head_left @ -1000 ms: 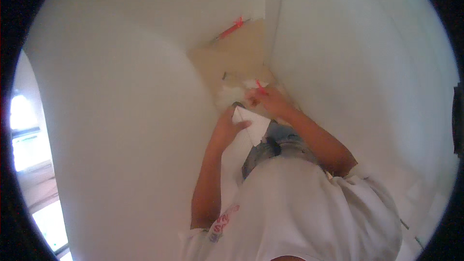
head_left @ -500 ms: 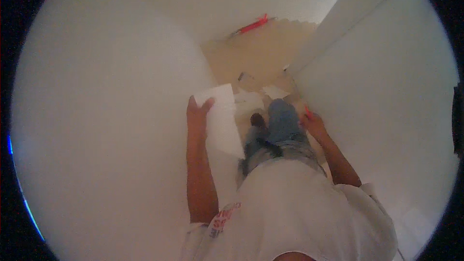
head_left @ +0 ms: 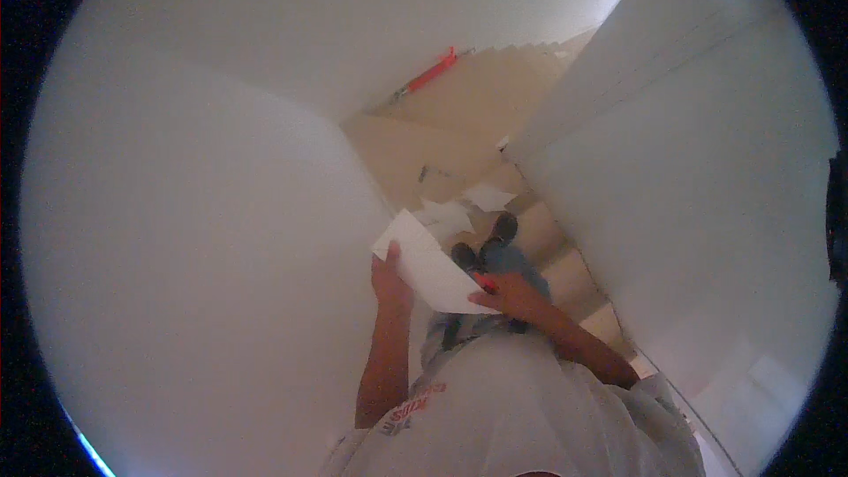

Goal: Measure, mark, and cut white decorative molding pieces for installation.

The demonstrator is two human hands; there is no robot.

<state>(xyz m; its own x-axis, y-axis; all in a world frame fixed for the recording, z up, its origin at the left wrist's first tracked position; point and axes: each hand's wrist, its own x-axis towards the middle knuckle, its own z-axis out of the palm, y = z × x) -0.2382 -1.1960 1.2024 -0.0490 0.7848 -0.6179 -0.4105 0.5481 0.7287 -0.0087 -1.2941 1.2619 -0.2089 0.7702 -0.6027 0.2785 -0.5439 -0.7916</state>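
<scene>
In front of my body a stiff-looking flat white sheet (head_left: 428, 267) is held at a slant. My left hand (head_left: 387, 276) grips its left edge, the thumb lying on the upper face. My right hand (head_left: 511, 294) is closed round a small red tool (head_left: 485, 283), whose kind is too blurred to make out. Its fingers also touch the sheet at the lower right corner. Part of my legs is hidden behind the sheet.
White walls rise close by, the left wall (head_left: 203, 238) and the right wall (head_left: 698, 212). Beige steps (head_left: 565, 274) run along the right. White scraps (head_left: 448, 215) and a small dark-edged item (head_left: 423, 174) lie ahead on the floor. A long red tool with metal ends (head_left: 433, 72) lies by the far wall.
My right hand has come from beside my right leg to the sheet's corner, still with the red tool. The sheet has come lower and turned across my body; the view has shifted.
</scene>
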